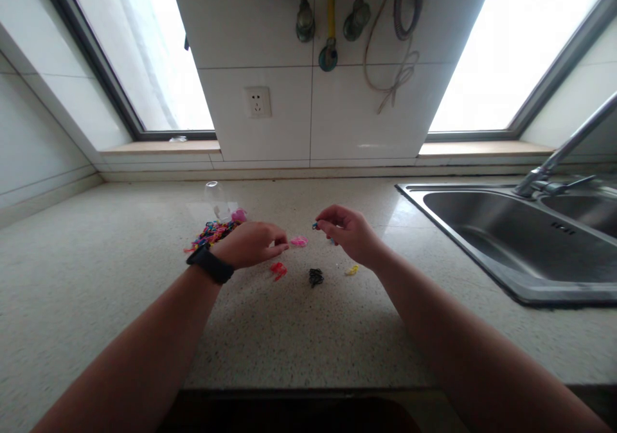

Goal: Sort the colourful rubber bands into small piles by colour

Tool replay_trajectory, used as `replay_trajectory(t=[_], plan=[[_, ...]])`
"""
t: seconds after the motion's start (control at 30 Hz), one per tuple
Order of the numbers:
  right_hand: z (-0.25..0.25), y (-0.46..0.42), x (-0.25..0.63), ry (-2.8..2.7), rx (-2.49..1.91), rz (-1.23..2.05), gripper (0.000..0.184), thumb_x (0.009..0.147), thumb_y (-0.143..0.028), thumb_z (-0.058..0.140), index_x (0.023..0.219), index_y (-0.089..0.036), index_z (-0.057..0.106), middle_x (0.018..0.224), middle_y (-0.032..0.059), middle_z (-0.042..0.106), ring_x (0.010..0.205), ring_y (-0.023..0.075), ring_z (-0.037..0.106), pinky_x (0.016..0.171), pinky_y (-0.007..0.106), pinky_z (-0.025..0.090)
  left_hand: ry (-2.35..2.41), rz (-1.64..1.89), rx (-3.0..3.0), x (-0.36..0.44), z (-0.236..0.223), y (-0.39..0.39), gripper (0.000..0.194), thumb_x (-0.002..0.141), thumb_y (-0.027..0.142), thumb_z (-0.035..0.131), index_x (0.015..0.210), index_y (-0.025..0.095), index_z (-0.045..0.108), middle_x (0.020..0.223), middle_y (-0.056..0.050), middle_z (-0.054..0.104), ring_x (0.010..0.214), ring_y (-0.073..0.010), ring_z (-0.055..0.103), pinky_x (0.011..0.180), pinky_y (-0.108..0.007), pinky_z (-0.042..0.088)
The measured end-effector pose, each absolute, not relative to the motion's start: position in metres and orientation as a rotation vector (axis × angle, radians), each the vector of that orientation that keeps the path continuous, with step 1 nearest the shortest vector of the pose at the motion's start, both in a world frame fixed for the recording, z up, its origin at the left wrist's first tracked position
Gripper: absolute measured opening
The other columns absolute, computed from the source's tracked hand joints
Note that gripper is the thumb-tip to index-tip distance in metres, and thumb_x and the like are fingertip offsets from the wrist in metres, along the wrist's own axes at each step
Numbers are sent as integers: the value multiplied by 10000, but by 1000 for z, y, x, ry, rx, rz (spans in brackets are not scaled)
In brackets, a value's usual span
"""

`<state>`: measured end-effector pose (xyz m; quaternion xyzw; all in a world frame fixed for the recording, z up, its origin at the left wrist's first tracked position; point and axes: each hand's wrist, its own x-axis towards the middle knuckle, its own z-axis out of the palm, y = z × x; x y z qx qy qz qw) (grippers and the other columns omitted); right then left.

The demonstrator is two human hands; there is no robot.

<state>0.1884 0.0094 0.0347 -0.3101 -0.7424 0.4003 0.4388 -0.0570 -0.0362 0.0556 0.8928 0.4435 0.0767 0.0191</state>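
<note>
My right hand [349, 232] is raised a little over the counter, thumb and fingers pinched on a small dark and bluish rubber band [315, 225]. Closed in a pinch, my left hand [255, 243] is beside a small pink pile of rubber bands [299, 242]; whatever its fingertips hold is too small to make out. A multicoloured heap of rubber bands [212, 234] lies behind my left wrist. Nearer to me are a red pile [278, 270], a black pile [315, 277] and a yellow pile [352, 270]. Some light-blue bands [332, 241] are partly hidden by my right hand.
A clear plastic container [216, 200] lies behind the heap, with a pinkish-purple item [239, 215] near it. On the right, a steel sink [409, 195] with a tap [535, 179] is set into the speckled counter [270, 336]. A tiled wall with a socket [258, 102] rises behind.
</note>
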Motion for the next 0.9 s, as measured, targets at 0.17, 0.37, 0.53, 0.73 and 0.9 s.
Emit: replay_trajectory(t=[0.17, 0.37, 0.53, 0.73, 0.9], plan=[[35, 9, 188, -1858, -777, 993, 209, 836, -388, 645, 908, -193, 654, 769, 16, 628, 617, 105, 494, 524, 246, 396, 1371, 238, 2775, -57, 54, -36, 322, 958, 402, 456, 926, 181, 688, 833, -44, 684, 750, -159, 597, 665, -261, 361], [37, 7, 188, -1865, -781, 999, 197, 835, -374, 641, 902, -189, 650, 768, 16, 628, 611, 103, 487, 518, 244, 387, 1392, 207, 2776, -56, 56, -37, 317, 962, 395, 449, 929, 186, 684, 846, -41, 690, 754, -162, 602, 658, -264, 355], [36, 8, 188, -1860, -780, 990, 211, 831, -386, 645, 903, -188, 652, 749, 7, 616, 607, 101, 489, 513, 240, 387, 1387, 219, 2780, -54, 58, -38, 332, 962, 400, 443, 925, 181, 690, 835, -43, 692, 749, -160, 604, 648, -261, 353], [40, 6, 187, -1786, -770, 1096, 203, 806, -375, 657, 880, -186, 647, 730, 8, 622, 570, 94, 488, 473, 232, 378, 1391, 236, 2761, -56, 56, -38, 309, 957, 392, 457, 921, 185, 684, 835, -39, 689, 742, -158, 599, 658, -260, 358], [47, 2, 187, -1699, -743, 1206, 210, 810, -382, 642, 872, -181, 642, 769, 22, 659, 533, 81, 479, 453, 230, 377, 1369, 243, 2773, -55, 55, -37, 309, 963, 385, 452, 917, 186, 683, 828, -37, 683, 741, -156, 594, 663, -262, 355]])
